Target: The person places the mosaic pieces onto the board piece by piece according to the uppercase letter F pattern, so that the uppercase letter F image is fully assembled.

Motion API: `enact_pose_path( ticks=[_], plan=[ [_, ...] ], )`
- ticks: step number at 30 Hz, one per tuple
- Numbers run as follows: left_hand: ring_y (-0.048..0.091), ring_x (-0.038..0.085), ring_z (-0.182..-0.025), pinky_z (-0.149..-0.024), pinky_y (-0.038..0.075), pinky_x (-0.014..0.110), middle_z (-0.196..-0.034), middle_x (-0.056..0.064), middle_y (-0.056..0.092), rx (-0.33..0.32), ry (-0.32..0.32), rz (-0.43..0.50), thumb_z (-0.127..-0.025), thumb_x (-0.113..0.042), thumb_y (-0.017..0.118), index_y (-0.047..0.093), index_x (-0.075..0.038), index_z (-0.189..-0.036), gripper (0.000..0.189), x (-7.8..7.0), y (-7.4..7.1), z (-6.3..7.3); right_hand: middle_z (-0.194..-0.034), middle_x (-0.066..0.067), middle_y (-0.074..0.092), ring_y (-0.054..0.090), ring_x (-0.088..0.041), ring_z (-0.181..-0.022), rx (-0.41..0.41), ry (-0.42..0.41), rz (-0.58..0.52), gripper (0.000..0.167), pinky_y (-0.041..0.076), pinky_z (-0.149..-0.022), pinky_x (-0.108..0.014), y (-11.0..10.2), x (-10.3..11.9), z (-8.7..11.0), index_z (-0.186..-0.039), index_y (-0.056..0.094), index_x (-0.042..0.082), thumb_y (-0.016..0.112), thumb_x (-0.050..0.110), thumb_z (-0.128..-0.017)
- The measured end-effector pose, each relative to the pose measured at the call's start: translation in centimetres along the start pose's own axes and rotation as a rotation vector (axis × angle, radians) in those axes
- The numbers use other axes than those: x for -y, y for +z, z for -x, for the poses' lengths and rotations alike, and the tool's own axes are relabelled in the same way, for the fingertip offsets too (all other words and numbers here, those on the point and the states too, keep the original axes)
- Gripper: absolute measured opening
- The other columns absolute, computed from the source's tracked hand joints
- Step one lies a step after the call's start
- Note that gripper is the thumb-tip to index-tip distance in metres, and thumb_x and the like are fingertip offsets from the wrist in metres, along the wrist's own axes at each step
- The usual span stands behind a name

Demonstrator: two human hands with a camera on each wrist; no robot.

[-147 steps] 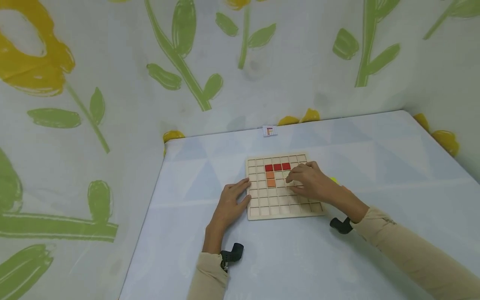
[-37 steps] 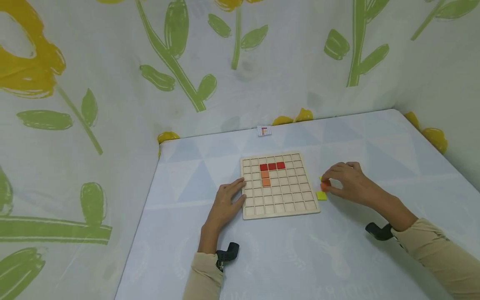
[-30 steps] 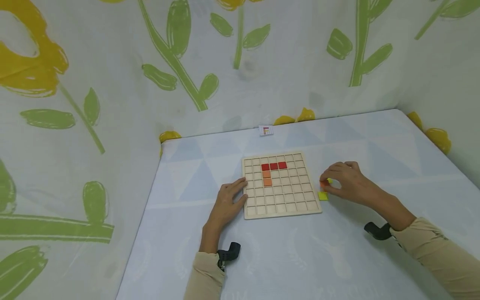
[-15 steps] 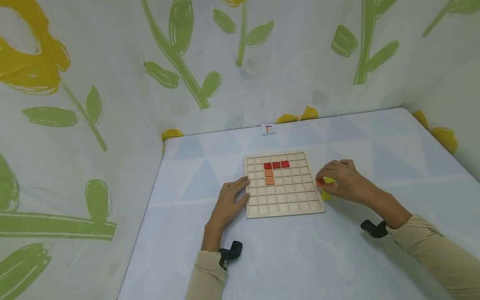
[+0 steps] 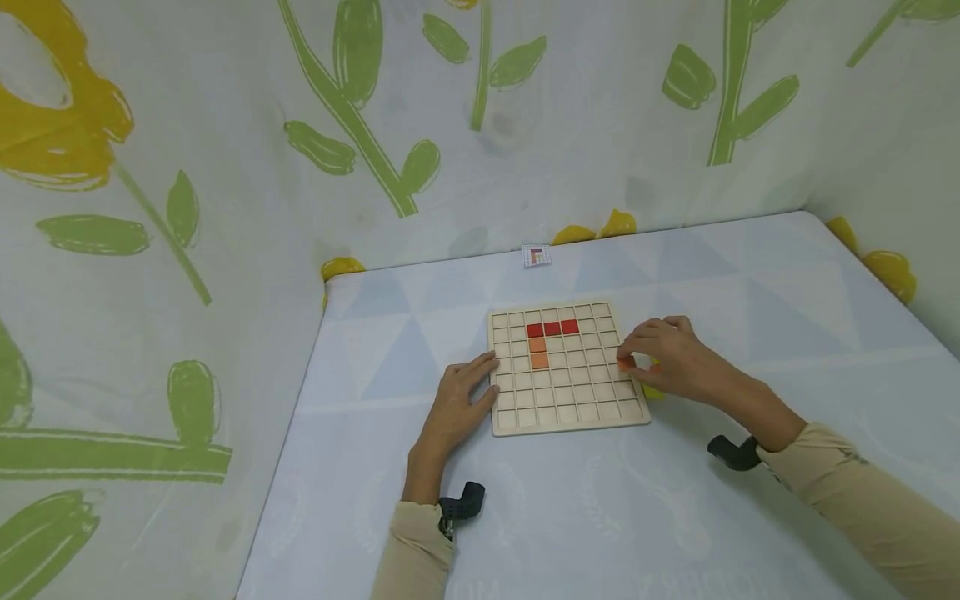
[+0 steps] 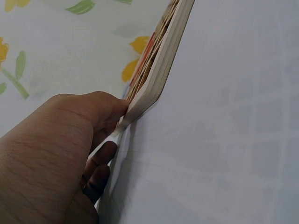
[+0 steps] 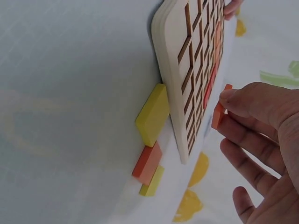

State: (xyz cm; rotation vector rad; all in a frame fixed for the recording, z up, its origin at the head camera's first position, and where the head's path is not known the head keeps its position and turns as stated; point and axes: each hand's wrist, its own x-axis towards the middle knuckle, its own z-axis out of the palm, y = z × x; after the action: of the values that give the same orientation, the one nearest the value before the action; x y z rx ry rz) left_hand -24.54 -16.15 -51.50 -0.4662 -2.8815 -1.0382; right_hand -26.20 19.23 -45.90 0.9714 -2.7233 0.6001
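A pale wooden grid board [image 5: 581,392] lies on the table. Three red tiles [image 5: 552,328] fill a short row of its cells, and two orange tiles [image 5: 539,360] run down from the left one. My left hand [image 5: 456,408] rests against the board's left edge, thumb and fingers spread along it. Between thumb and fingertips, my right hand [image 5: 671,358] pinches another orange tile [image 7: 218,113], over the board's right border. Below that hand, a yellow tile [image 7: 154,116], an orange tile [image 7: 147,163] and a second yellow tile [image 7: 153,182] lie beside the board.
A small card [image 5: 536,255] with a printed coloured grid pattern lies at the table's back edge. The table [image 5: 570,500] has a pale cloth and meets flower-printed walls [image 5: 562,167] behind and to the sides. Black wrist cameras [image 5: 463,502] sit at both cuffs.
My right hand has gone from over the board to the tiles at its right, picked up an orange one and carried it left to the board's border. My left hand stays put.
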Motion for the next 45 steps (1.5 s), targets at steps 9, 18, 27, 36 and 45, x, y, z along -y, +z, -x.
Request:
enact_pose_path(
  ticks=[9, 18, 27, 36, 45],
  plan=[
    [0.046, 0.019, -0.126, -0.105, 0.04, 0.042, -0.152, -0.011, 0.046, 0.008, -0.024, 0.002, -0.098, -0.026, 0.064, 0.058, -0.017, -0.143, 0.046, 0.0, 0.0, 0.1, -0.097, 0.001, 0.071, 0.061, -0.024, -0.101, 0.037, 0.01, -0.002, 0.021, 0.035, -0.094, -0.056, 0.2, 0.7, -1.1, -0.094, 0.076, 0.014, 0.085, 0.007, -0.077],
    [0.045, 0.016, -0.126, -0.105, 0.04, 0.04, -0.152, -0.015, 0.045, 0.009, -0.03, -0.002, -0.098, -0.028, 0.064, 0.058, -0.02, -0.143, 0.046, 0.1, 0.0, 0.0, -0.101, 0.0, 0.071, 0.061, -0.026, -0.105, 0.056, 0.004, -0.015, 0.022, 0.033, -0.097, -0.056, 0.6, 1.2, -2.1, -0.096, 0.076, 0.014, 0.086, 0.008, -0.078],
    [0.046, 0.017, -0.125, -0.104, 0.041, 0.041, -0.152, -0.012, 0.045, 0.001, -0.013, 0.004, -0.098, -0.026, 0.064, 0.058, -0.017, -0.143, 0.046, 0.2, 0.1, 0.1, -0.098, 0.0, 0.071, 0.06, -0.025, -0.102, 0.059, -0.021, -0.033, 0.018, 0.034, -0.095, -0.055, 1.1, 2.1, -2.8, -0.093, 0.076, 0.013, 0.084, 0.007, -0.078],
    [0.046, 0.019, -0.125, -0.103, 0.042, 0.041, -0.153, -0.011, 0.045, -0.008, 0.029, -0.001, -0.099, -0.027, 0.063, 0.057, -0.017, -0.144, 0.046, 0.1, 0.0, -0.4, -0.095, 0.002, 0.07, 0.061, -0.021, -0.099, 0.034, -0.066, -0.038, 0.018, 0.034, -0.095, -0.055, 1.3, 2.2, -3.8, -0.09, 0.075, 0.015, 0.085, 0.006, -0.077],
    [0.047, 0.018, -0.125, -0.103, 0.042, 0.04, -0.152, -0.011, 0.046, 0.001, -0.01, -0.004, -0.098, -0.027, 0.064, 0.058, -0.018, -0.143, 0.046, 0.1, 0.1, -0.3, -0.094, 0.003, 0.069, 0.059, -0.021, -0.099, 0.057, -0.07, -0.073, 0.014, 0.033, -0.096, -0.054, 2.0, 3.0, -4.3, -0.09, 0.075, 0.015, 0.083, 0.008, -0.081]
  ],
)
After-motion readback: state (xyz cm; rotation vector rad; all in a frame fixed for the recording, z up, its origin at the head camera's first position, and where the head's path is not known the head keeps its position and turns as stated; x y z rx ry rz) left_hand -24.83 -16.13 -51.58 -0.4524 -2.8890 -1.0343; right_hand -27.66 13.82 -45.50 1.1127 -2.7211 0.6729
